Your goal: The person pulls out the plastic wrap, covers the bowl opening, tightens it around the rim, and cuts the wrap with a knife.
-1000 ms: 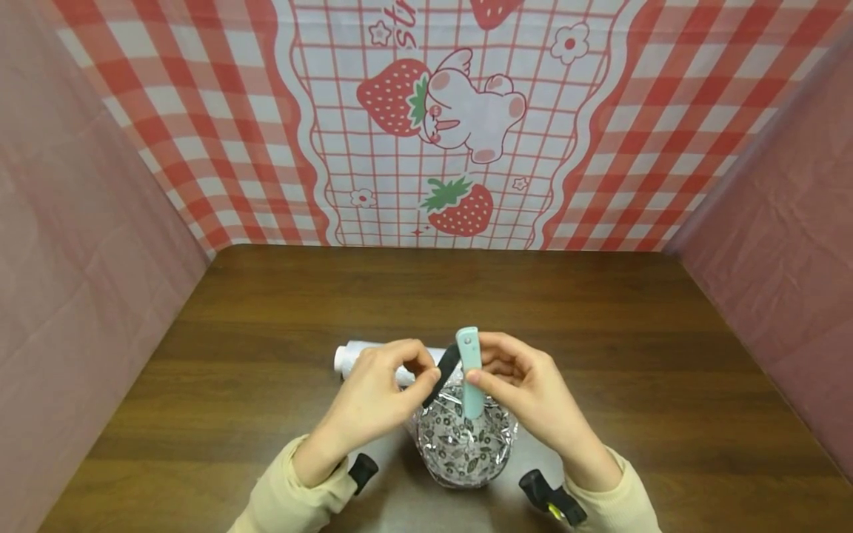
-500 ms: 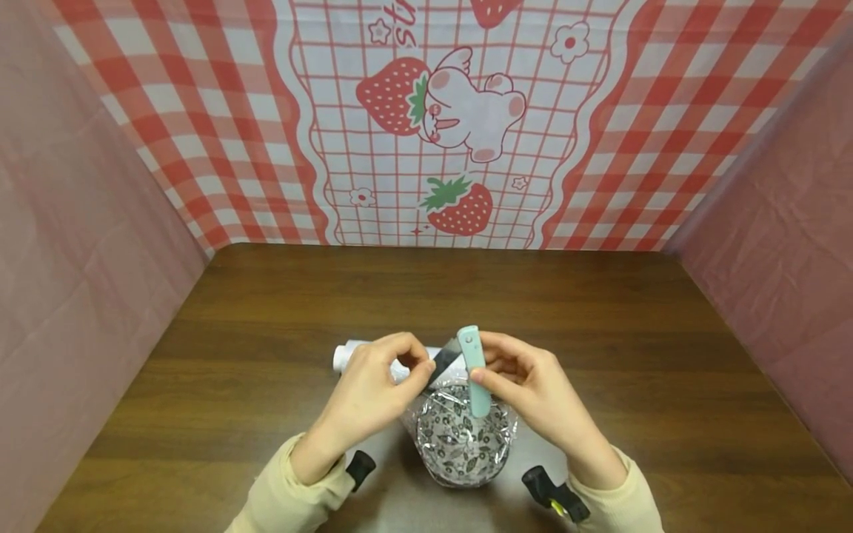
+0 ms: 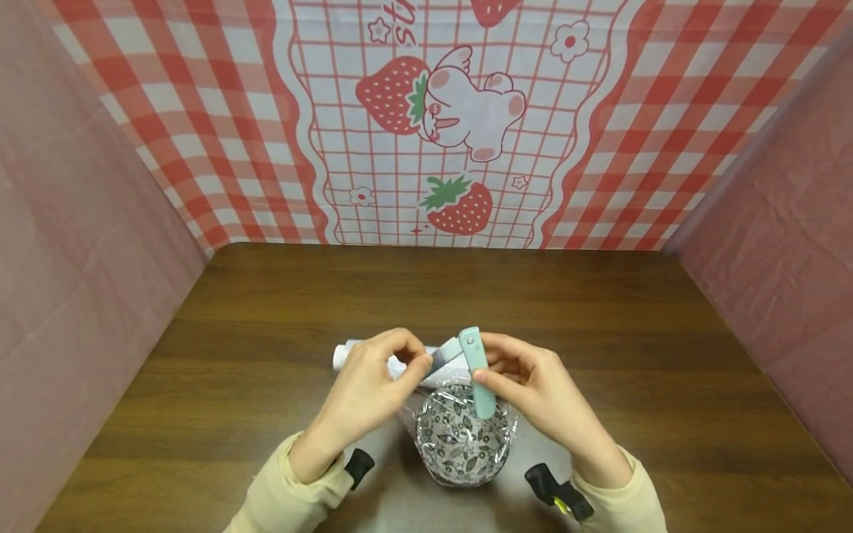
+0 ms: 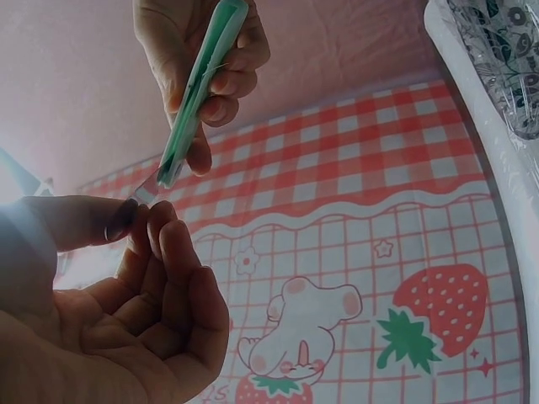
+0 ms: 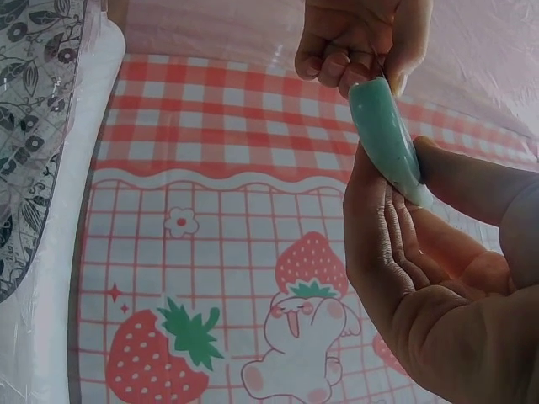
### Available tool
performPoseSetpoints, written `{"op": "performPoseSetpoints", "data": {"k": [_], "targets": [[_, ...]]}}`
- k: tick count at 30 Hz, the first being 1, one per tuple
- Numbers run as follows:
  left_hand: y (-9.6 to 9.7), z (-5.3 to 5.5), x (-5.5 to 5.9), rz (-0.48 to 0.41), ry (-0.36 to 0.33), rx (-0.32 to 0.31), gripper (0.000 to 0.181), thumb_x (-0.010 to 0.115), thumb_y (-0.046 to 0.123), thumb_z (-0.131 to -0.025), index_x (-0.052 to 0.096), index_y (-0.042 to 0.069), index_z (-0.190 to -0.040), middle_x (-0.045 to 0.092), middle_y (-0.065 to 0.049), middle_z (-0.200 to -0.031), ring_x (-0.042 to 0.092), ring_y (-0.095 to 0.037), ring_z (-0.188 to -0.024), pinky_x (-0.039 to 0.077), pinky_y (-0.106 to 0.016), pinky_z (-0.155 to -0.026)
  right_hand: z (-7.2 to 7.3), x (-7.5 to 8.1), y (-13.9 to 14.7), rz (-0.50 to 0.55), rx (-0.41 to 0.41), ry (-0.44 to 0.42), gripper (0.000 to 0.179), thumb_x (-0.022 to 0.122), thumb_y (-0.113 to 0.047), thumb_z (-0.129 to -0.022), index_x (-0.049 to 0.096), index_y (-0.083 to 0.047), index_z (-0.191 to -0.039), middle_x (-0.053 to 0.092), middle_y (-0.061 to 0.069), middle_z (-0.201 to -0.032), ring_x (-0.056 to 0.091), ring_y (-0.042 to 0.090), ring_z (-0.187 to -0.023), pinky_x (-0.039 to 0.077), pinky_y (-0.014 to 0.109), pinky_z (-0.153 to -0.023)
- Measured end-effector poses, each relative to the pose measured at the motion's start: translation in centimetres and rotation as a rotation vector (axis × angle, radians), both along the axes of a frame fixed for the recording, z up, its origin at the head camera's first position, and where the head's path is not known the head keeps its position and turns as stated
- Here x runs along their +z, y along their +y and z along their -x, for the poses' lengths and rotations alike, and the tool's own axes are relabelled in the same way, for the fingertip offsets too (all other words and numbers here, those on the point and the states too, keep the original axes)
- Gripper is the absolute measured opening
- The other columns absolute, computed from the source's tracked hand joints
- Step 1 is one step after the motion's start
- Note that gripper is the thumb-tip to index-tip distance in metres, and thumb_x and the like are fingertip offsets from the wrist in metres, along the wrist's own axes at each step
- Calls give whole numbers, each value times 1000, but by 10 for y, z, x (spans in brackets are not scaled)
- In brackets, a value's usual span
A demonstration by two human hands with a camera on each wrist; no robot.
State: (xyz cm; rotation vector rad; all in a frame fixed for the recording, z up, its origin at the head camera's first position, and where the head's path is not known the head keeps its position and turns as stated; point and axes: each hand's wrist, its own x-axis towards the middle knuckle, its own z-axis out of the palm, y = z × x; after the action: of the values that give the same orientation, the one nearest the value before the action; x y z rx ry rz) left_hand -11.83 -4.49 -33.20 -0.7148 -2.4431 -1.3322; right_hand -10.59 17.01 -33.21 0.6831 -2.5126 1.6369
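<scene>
My right hand [image 3: 533, 385] holds the mint-green handle of a folding knife [image 3: 479, 377], thumb on the near side and fingers behind. The knife's blade [image 3: 446, 354] stands partly swung out from the handle, slanting down to the left. Thumb and forefinger of my left hand [image 3: 375, 381] pinch the blade near its tip. In the left wrist view, a bit of bare blade [image 4: 147, 187] shows between those fingertips and the handle. Below the knife is a round floral-patterned bowl [image 3: 463, 448] with clear plastic wrap over it.
Behind the bowl, a white roll of plastic wrap [image 3: 342, 358] lies crosswise on the brown wooden table [image 3: 426, 292], partly hidden by my hands. A red checked cloth with strawberries [image 3: 460, 211] hangs at the back. Pink cloth [image 3: 766, 185] borders both sides.
The blade has swung farther out from the handle, widening the angle between them. My left hand has shifted slightly up and left with it, while the handle's lower end has tilted right.
</scene>
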Motion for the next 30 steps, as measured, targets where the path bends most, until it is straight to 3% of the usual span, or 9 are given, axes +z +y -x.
{"op": "performPoseSetpoints", "data": {"k": [11, 21, 30], "targets": [[-1, 2, 0, 22, 68, 31, 4, 64, 12, -83, 63, 15, -80, 60, 8, -75, 53, -2, -69, 43, -20, -62, 0, 1, 1, -41, -8, 25, 35, 64, -4, -81, 57, 2, -115, 67, 10, -87, 62, 6, -73, 53, 25, -64], [-1, 5, -2, 51, 114, 73, 7, 66, 10, -82, 62, 14, -77, 59, 8, -72, 54, -2, -67, 43, -21, -61, -2, 1, 1, -186, -37, 177, 32, 64, -9, -82, 62, -5, -113, 60, -2, -82, 54, 2, -68, 46, 21, -55], [-3, 7, -3, 64, 121, 92, 7, 66, 9, -81, 63, 14, -77, 59, 9, -73, 53, -2, -66, 43, -20, -61, -2, 0, 1, -262, -29, 187, 33, 64, -9, -82, 61, -4, -114, 57, -7, -80, 54, 1, -70, 46, 20, -58]]}}
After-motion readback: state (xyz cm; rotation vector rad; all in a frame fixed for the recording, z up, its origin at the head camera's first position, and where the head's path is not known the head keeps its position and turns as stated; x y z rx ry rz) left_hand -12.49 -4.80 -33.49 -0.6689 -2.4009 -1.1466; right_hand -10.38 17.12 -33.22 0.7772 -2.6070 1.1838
